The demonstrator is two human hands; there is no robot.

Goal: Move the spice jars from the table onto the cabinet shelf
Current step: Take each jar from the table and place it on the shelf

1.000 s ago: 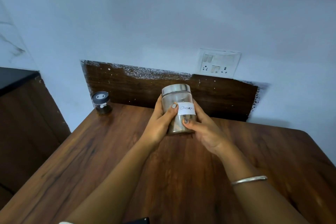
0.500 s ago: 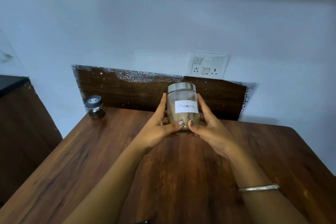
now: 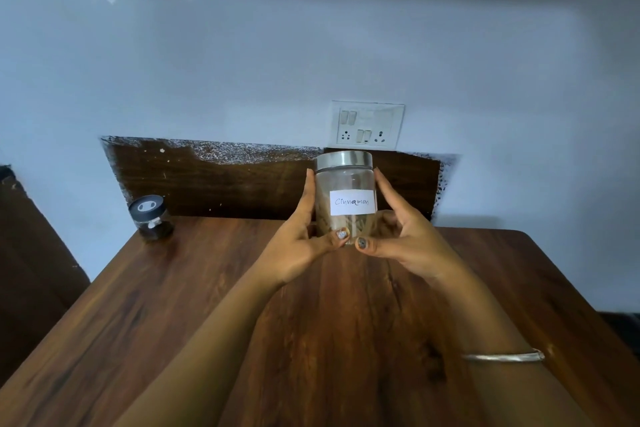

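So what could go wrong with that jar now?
The glass jar is held only between the left hand and right hand, thumbs low at its base, so it might slip and crack on the table. I cannot tell if the lid is tight; tipping it could spill the cinnamon.

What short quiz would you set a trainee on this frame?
1. True or false: the labelled jar has a black lid.
2. How many hands grip the labelled jar? A) none B) one C) two
3. Fill in: the small dark jar stands on the table to the labelled jar's ____.
Key: 1 false, the lid is silver metal. 2 C, the left hand and the right hand both hold it. 3 left.
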